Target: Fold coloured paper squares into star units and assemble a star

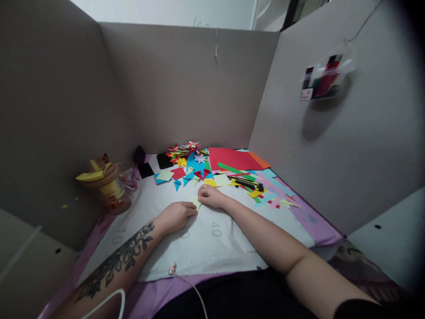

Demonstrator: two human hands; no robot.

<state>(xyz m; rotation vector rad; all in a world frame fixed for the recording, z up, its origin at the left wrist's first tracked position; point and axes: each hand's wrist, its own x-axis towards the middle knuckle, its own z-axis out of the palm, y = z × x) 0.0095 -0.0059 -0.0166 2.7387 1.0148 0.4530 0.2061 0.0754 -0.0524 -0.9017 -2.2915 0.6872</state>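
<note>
Presently: paper, pinched by left hand, right hand, inside near edge of cloth; likely mid-fold, needs creasing.

Grey upright panels on three sides. Thin wire hook hanging against back panel. Clear plastic container with red and dark contents hung on right panel, blurred. Yellow-and-brown tumbler-like vessel at left, clear plastic cup just beside it. Black flat rectangular slab near black square item. White sheet with grey printed numbers over purple cloth. Pale thin cable at near edge.
</note>
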